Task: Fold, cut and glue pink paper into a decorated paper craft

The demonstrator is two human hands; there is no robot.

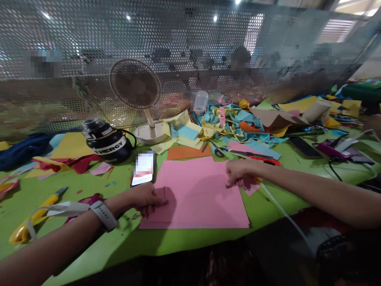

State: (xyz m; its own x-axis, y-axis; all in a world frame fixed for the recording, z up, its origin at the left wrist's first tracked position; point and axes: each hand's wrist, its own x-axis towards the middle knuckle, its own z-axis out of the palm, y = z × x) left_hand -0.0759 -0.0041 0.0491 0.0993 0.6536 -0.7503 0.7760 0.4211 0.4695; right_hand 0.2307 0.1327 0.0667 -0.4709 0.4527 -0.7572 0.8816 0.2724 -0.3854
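Note:
Sheets of pink paper [199, 194] lie flat on the green table in front of me, their edges slightly out of line. My left hand [150, 198], with a pale watch band on the wrist, is closed at the paper's left side, thumb and forefinger on it. At the upper right part of the paper, my right hand [238, 172] is closed with its fingertips on the sheet. A small pink scrap [250, 186] shows beside that hand. The undersides of both hands' fingers are partly hidden.
Behind the paper are scissors [219, 151], an orange sheet [189, 152] and a heap of paper scraps [238, 119]. A lit phone [143, 169], black bottle [108, 143] and fan [135, 84] stand left; a yellow cutter [38, 214] lies farther left. A dark phone [304, 147] is right.

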